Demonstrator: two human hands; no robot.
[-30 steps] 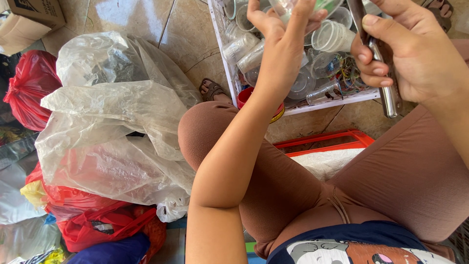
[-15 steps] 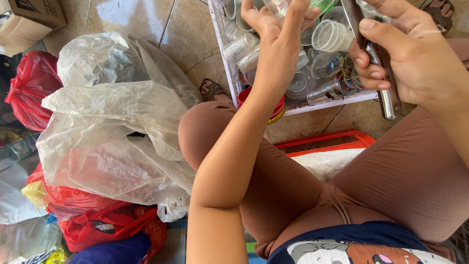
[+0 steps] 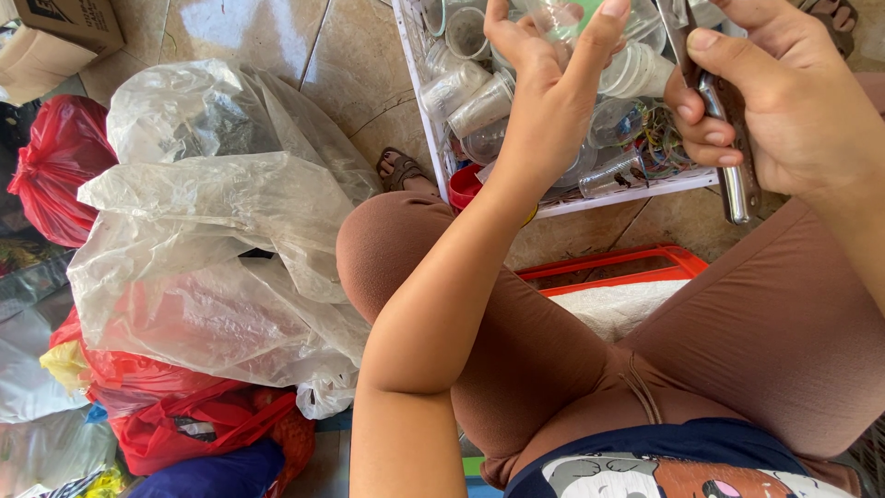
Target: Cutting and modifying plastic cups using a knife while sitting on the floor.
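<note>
While left hand [image 3: 544, 101] lifts cup [image 3: 553, 18] — knife [image 3: 728, 157] gripped.

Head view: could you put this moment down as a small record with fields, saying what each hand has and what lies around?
view: looking down at a seated person's knees and hands
left hand: raised, fingers around a clear plastic cup
right hand: grips a metal tool, its tip out of view
crate: white, on the tiled floor, holding clear cups and rubber bands
left of the knee: big clear plastic bags, red bags beside and beneath
between the legs: red tray
top left: cardboard box
</note>
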